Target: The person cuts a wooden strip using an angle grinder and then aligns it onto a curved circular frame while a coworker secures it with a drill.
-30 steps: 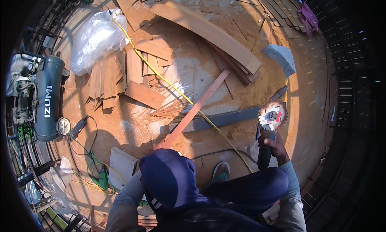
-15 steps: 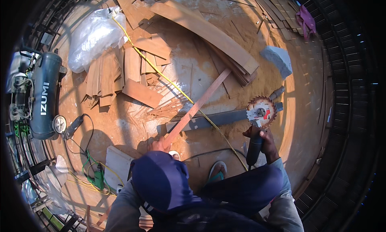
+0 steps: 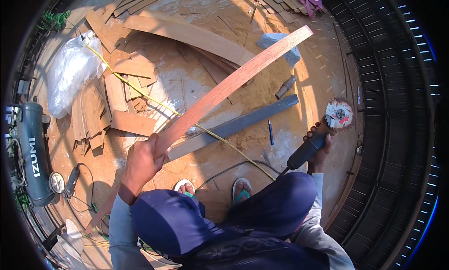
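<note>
My left hand (image 3: 141,161) clasps the wood strip (image 3: 234,86) while, near the floor's (image 3: 342,164) right edge, my right hand (image 3: 322,150) grasps the grinder body (image 3: 305,151), likely to stay behind the blade (image 3: 340,114).

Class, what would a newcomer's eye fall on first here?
First, probably, the toothed circular blade on the angle grinder in the right hand, at the picture's right. Next, the long reddish wooden strip in the left hand, slanting across the middle. Then the dark air compressor at the far left.
</note>
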The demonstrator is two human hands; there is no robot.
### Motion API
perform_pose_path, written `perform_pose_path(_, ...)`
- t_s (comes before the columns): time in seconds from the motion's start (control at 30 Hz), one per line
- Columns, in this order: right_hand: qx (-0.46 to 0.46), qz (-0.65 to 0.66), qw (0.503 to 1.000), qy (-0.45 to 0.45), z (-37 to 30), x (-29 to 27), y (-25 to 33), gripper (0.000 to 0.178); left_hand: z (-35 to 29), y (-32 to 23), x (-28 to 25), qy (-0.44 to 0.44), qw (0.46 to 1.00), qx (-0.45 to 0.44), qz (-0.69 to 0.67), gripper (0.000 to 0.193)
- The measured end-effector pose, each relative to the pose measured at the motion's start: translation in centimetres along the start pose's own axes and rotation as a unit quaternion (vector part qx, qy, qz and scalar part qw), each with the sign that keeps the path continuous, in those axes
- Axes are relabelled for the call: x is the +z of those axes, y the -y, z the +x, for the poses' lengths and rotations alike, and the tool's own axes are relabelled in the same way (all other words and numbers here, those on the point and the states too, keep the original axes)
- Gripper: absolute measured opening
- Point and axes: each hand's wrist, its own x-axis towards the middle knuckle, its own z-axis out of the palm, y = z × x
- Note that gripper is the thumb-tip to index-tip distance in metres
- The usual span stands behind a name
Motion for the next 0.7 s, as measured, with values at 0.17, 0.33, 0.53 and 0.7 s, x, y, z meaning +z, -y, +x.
perform_pose_path(0.17, -0.019, 0.093, 0.995, -0.029, -3.9, -3.5, 2.3, 0.068, 5.6, -0.9, 10.2, 0.103, 0.991, 0.087, 0.005, 0.041)
perform_pose_path(0.33, -0.029, 0.098, 0.991, -0.083, -7.8, -4.9, 2.9, 0.072, 6.6, -0.9, 19.9, 0.057, 0.981, 0.155, 0.100, 0.034)
perform_pose_path(0.53, -0.053, 0.084, 0.988, -0.115, -9.6, -6.3, 2.6, 0.070, 6.1, 0.4, 21.8, -0.008, 0.967, 0.181, 0.179, 0.028)
perform_pose_path(0.7, -0.030, 0.083, 0.990, -0.110, -8.3, -5.3, 2.0, 0.073, 5.3, 1.2, 21.4, 0.017, 0.995, 0.068, 0.074, 0.045)
